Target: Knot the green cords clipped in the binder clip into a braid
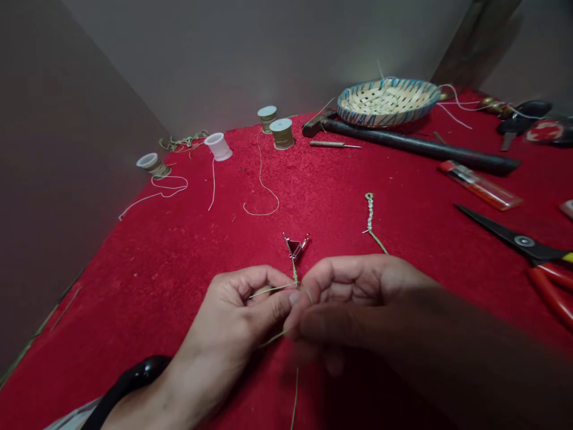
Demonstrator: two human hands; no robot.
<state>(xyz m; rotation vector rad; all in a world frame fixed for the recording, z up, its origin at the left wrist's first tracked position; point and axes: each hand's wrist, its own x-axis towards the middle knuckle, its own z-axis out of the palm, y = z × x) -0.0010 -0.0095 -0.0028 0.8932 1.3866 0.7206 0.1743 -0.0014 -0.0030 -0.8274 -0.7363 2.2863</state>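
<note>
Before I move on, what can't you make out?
All in the head view:
Right hand: motion blur hides its grip on the green cord.
Green cord's lower end: cut off by bottom edge.
Scissors, handle ends: cut off by right edge.
Knotted strand, near end: hidden by right hand.

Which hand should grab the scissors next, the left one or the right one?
Probably the right hand. The scissors lie on its side, much closer to it. The left hand is farther off and pinches the thin green cord. The right looks busy there too, but blur hides its grip.
</note>
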